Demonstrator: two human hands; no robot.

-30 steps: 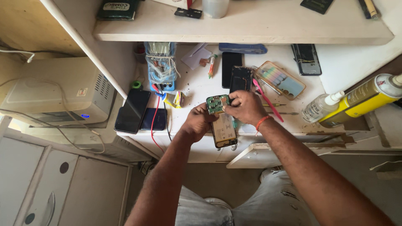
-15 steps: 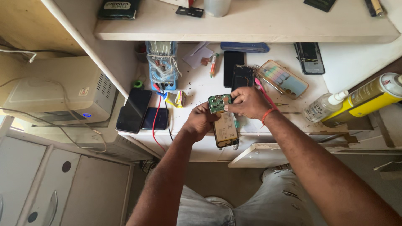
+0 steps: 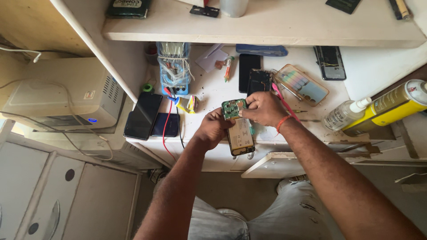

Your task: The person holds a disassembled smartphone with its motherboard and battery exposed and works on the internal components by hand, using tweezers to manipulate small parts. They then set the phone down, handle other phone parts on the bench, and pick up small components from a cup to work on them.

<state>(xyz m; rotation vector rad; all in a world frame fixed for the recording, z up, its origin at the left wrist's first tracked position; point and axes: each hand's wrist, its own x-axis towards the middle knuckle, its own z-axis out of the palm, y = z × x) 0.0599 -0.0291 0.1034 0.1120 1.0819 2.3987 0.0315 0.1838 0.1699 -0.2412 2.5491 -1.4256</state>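
Note:
An opened phone with its back off lies at the front edge of a white workbench, its pale battery showing and a green circuit board at its top end. My left hand grips the phone's left side. My right hand, with an orange band at the wrist, pinches at the top right corner of the green board. Whether it holds a small tool is hidden by the fingers.
A blue multimeter with red and black leads, two dark phones, more phones, a clear case, a spray bottle and a yellow tube crowd the bench. A shelf hangs above; a grey box stands left.
Both hands and the phone stay in nearly the same place; my right hand's fingers have shifted slightly on the green board.

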